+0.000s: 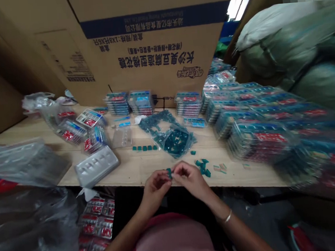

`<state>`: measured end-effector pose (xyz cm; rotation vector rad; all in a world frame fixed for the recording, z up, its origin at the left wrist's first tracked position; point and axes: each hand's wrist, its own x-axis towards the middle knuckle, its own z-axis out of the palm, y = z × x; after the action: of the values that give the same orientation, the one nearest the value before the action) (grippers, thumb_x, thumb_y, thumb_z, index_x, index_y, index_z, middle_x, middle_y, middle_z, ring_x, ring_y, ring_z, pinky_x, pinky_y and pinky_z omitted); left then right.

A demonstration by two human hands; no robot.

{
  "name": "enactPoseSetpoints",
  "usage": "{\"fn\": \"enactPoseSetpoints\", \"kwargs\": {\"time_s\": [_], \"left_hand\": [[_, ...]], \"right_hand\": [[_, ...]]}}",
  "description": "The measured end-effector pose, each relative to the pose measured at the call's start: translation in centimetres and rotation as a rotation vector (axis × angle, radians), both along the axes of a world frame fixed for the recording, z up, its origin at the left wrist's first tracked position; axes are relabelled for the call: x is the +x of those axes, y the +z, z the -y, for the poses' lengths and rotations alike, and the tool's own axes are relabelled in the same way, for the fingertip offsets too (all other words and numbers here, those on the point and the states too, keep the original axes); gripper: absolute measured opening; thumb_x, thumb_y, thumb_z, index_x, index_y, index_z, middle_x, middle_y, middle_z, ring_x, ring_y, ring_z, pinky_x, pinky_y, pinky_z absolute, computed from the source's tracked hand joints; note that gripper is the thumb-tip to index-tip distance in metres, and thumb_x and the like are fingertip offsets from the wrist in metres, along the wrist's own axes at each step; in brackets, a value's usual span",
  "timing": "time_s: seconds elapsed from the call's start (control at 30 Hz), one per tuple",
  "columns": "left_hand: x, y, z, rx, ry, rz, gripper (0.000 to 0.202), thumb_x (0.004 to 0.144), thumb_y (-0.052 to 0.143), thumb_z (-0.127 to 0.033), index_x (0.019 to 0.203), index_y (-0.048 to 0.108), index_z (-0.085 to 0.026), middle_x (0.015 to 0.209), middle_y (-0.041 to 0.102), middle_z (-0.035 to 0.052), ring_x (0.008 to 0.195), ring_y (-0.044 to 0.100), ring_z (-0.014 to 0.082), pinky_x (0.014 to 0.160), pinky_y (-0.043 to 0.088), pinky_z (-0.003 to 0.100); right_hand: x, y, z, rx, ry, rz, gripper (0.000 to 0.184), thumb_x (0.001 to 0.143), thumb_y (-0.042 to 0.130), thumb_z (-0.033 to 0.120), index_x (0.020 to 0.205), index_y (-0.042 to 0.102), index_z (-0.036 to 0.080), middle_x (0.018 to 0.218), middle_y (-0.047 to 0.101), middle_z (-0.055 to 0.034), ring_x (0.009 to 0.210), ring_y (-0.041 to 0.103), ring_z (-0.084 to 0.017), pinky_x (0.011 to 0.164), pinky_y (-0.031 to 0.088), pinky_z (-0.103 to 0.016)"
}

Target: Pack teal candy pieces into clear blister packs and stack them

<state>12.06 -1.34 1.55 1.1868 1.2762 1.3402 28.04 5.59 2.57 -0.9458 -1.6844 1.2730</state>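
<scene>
Near the table's front edge, my left hand [157, 185] pinches a small teal piece [169, 173] between thumb and fingers. My right hand [189, 176] meets it from the other side, fingertips pressed together at the same piece. Just beyond lies a row of several teal pieces [144, 148]. A clear plastic bag [171, 135] with many teal pieces in it rests behind my hands. Loose teal pieces [202, 167] lie beside my right hand, with a few pale strips [220, 168] farther right.
Stacked clear packs [259, 137] fill the table's right side. More stacks [117, 103] stand against a large cardboard box [155, 45]. On the left are filled packs [71, 132], an empty clear tray [97, 166] and nested plastic trays [34, 163]. More packs [95, 224] sit below the table edge.
</scene>
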Motion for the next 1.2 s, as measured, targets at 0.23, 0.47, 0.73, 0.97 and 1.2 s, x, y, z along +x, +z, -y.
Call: {"fn": "enactPoseSetpoints", "kwargs": {"time_s": [0.23,0.47,0.73,0.97,1.2], "left_hand": [[-1.9,-1.2,3.2,0.094,0.075,-0.385,0.015,0.076,0.056,-0.018,0.086,0.067,-0.021,0.078,0.069,0.0018,0.072,0.063,0.0156,0.067,0.049,0.027],[-6.7,-1.4,1.2,0.21,0.125,-0.695,0.011,0.073,0.061,-0.019,0.083,0.067,-0.021,0.091,0.064,0.006,0.09,0.06,0.0206,0.081,0.049,0.036],[-8.4,-2.5,-0.4,0.245,0.081,-0.741,0.01,0.079,0.056,-0.023,0.084,0.064,-0.019,0.082,0.061,0.0042,0.08,0.061,0.0178,0.071,0.051,0.03],[-8.1,-3.7,-1.5,0.346,0.081,-0.869,0.023,0.086,0.049,-0.037,0.093,0.068,-0.025,0.081,0.057,0.0021,0.072,0.061,0.0153,0.066,0.052,0.026],[-8.2,-2.9,-0.9,0.288,0.14,-0.685,0.019,0.08,0.058,-0.034,0.091,0.066,-0.022,0.085,0.059,0.0032,0.081,0.06,0.0171,0.073,0.051,0.029]], "right_hand": [[-2.9,-2.3,3.6,-0.141,0.209,0.004,0.005,0.075,0.062,0.024,0.075,0.059,0.021,0.07,0.061,0.0017,0.065,0.057,-0.013,0.061,0.047,-0.025],[-5.6,-1.9,0.0,0.388,0.254,0.224,0.014,0.076,0.058,0.006,0.071,0.059,0.019,0.077,0.059,-0.0011,0.075,0.058,-0.014,0.069,0.046,-0.026],[-7.8,-1.9,-0.5,0.713,0.294,0.589,0.01,0.083,0.058,0.01,0.077,0.061,0.019,0.081,0.062,-0.0038,0.078,0.057,-0.017,0.071,0.046,-0.027],[1.7,0.5,-3.5,0.594,-0.25,0.603,0.016,0.085,0.051,0.011,0.079,0.063,0.021,0.08,0.061,-0.0041,0.08,0.058,-0.018,0.072,0.045,-0.027],[6.0,0.7,-8.9,0.338,-0.206,0.896,0.02,0.072,0.055,0.004,0.08,0.066,0.019,0.087,0.066,-0.0026,0.08,0.061,-0.015,0.07,0.042,-0.023]]}}
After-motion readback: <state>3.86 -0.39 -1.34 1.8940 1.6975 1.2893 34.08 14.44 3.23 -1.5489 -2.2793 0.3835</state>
